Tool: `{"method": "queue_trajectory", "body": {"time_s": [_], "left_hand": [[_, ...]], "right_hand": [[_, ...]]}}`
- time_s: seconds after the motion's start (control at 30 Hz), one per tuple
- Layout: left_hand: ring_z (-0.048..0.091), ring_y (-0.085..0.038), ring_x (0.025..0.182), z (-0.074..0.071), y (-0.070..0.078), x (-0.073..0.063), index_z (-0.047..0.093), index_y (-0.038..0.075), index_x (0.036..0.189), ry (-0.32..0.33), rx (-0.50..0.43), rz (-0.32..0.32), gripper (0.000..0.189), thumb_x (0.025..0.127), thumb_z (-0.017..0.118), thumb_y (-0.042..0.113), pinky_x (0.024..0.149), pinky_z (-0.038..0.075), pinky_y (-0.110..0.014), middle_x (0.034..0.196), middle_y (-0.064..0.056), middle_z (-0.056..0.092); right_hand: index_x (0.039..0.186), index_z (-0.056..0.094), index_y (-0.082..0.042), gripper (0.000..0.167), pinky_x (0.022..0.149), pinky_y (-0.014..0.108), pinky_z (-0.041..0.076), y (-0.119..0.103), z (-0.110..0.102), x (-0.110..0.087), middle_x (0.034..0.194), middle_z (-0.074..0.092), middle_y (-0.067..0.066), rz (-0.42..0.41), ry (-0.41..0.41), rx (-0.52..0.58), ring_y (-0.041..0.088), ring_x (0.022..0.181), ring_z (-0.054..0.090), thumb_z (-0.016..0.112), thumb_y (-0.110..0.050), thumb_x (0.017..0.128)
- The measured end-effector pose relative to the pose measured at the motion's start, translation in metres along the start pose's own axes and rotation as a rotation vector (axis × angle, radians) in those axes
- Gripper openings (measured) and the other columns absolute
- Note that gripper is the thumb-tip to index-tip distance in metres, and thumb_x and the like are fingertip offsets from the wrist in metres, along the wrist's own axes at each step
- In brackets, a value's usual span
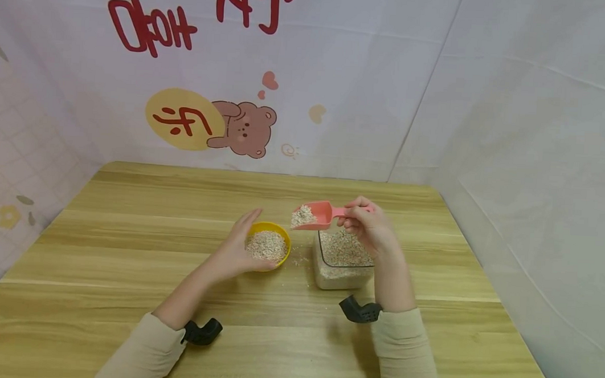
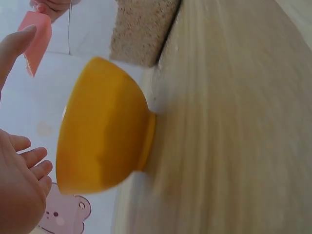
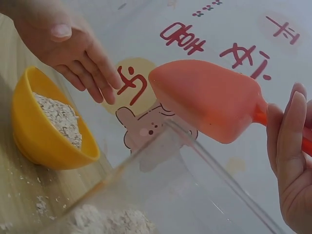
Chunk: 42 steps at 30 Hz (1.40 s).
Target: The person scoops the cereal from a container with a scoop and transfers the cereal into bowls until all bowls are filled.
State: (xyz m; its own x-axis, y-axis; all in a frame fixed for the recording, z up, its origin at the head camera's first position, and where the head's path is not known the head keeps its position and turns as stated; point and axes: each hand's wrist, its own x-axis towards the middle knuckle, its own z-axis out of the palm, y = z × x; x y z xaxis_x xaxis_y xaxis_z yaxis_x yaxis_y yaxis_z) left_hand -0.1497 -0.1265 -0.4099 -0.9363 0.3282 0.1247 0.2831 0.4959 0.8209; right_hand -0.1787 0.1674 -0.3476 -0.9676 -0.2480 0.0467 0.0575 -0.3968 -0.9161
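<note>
My right hand (image 1: 369,227) grips the handle of a pink scoop (image 1: 323,213), which holds a heap of oats (image 1: 303,216) near its front lip. The scoop is raised above the table, over the left edge of a clear square container (image 1: 343,278) of oats. To its left stands a yellow bowl (image 2: 105,131) filled with oats (image 1: 266,247). Beside and over the bowl's left rim, my left hand (image 1: 240,245) is spread, fingers straight. In the right wrist view the left hand (image 3: 73,53) appears apart from the bowl.
Loose oat flakes (image 1: 298,262) lie on the wooden table (image 1: 125,237) between bowl and container. A printed cloth wall (image 1: 347,111) rises behind the table, and another white sheet (image 1: 534,167) hangs on the right. Black wrist mounts (image 1: 360,311) sit on both forearms.
</note>
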Motion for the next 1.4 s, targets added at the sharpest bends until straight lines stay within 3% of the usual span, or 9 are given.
{"method": "queue_trajectory", "body": {"time_s": [0.4,0.87,1.4], "left_hand": [[0.012,-0.037,0.141,-0.010,-0.024,-0.010,0.014,0.013,0.154,-0.022,0.054,0.001,0.118,0.066,0.086,0.046,0.104,0.019,-0.065,0.157,-0.015,0.011],[0.012,-0.036,0.142,-0.012,-0.042,-0.006,0.017,0.003,0.152,-0.069,0.029,-0.008,0.119,0.065,0.087,0.045,0.108,0.015,-0.061,0.156,-0.017,0.014],[0.016,-0.039,0.140,-0.009,-0.049,-0.005,0.016,0.003,0.152,-0.111,0.009,-0.049,0.117,0.067,0.087,0.038,0.109,0.016,-0.060,0.155,-0.019,0.018]], "right_hand": [[0.082,0.056,-0.004,0.019,0.048,0.018,0.049,0.010,0.015,0.003,0.062,0.065,0.009,0.039,0.021,-0.051,0.011,0.052,0.062,0.046,0.010,0.092],[0.090,0.054,0.003,0.006,0.050,0.021,0.052,0.022,0.028,0.008,0.066,0.064,0.011,0.076,0.040,-0.159,0.013,0.053,0.063,0.053,0.010,0.089],[0.094,0.055,0.007,0.009,0.054,0.026,0.054,0.033,0.042,0.017,0.067,0.065,0.012,0.121,0.023,-0.312,0.014,0.054,0.063,0.056,0.007,0.085]]}}
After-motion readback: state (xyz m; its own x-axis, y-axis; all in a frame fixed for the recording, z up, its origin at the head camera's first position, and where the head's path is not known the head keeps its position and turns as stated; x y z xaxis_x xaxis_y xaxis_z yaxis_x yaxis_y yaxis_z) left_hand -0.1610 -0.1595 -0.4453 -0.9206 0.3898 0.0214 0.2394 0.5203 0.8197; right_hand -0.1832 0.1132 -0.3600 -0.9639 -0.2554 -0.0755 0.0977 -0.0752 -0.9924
